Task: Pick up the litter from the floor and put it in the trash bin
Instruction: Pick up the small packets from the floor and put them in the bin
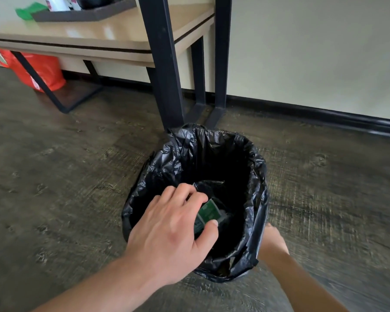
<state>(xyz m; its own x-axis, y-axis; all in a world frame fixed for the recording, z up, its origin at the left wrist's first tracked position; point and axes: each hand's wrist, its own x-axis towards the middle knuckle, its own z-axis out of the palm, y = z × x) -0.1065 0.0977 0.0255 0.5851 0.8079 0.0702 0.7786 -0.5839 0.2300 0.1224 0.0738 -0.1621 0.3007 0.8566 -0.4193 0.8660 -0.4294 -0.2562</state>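
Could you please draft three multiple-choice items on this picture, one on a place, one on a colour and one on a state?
1. Where is the left hand?
A. over the trash bin
B. on the table
C. flat on the floor

2. What colour is the bin liner?
A. white
B. black
C. blue

3. What is the left hand's grip doing?
A. empty, spread open
B. closed on a green packet
C. pulling the liner

Answers: 1 A, the hand sits above the bin's mouth. 2 B, the crinkled plastic is black. 3 B, fingers and thumb pinch the green packet.
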